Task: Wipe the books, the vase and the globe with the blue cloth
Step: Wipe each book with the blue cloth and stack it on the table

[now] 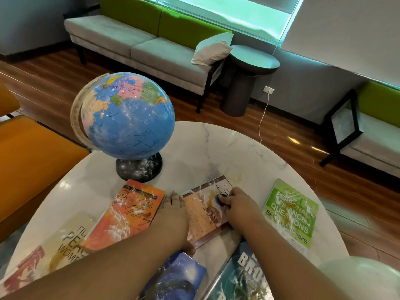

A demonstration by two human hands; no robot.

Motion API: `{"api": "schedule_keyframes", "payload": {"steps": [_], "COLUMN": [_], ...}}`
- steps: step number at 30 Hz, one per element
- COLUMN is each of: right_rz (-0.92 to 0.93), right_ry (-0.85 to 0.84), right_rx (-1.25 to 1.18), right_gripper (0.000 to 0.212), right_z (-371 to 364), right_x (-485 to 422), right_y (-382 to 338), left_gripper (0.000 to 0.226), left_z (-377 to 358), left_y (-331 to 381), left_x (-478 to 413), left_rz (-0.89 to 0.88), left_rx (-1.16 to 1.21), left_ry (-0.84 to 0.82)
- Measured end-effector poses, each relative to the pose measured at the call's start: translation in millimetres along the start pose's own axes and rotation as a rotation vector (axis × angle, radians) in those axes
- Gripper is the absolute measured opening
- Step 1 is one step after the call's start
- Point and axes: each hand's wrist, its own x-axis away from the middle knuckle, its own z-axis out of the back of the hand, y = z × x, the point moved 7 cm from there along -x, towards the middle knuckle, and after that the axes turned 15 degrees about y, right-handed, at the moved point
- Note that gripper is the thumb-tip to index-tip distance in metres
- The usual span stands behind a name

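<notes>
The table (pixel 216 144) top is smooth, shiny white stone with grey veins. The globe (pixel 129 122) looks like glossy plastic on a dark speckled base. The books (pixel 134 213) have shiny paper covers, smeared with white streaks and brown stains.

I count 6 bks on the table (pixel 216 152): orange bk (pixel 127 215), tan bk (pixel 201 221), green bk (pixel 290 213), cream bk (pixel 65 250), dk-blue bk (pixel 177 276), teal bk (pixel 240 278). Also 1 globe (pixel 129 118), 1 blue cloth (pixel 220 201), 1 vase (pixel 365 278).

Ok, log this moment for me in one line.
step: wiping tan book | right hand: grips blue cloth on cover | left hand: rests against book's left edge | globe: smeared
</notes>
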Motion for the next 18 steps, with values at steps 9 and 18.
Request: {"api": "schedule_keyframes", "payload": {"steps": [9,18], "right_rz": [-0.061,-0.051], "right_ry": [0.028,0.001], "right_rx": [-0.016,0.02], "right_gripper": [0.036,0.035], "right_z": [2,-9], "right_x": [2,-1], "right_y": [10,-6], "left_gripper": [0.132,0.131], "left_z": [-2,-5], "left_y": [-1,-1], "left_x": [-1,-3], "left_rz": [-0.003,-0.013], "left_rx": [-0.017,-0.025], "left_ry": [0.003,0.011]}}
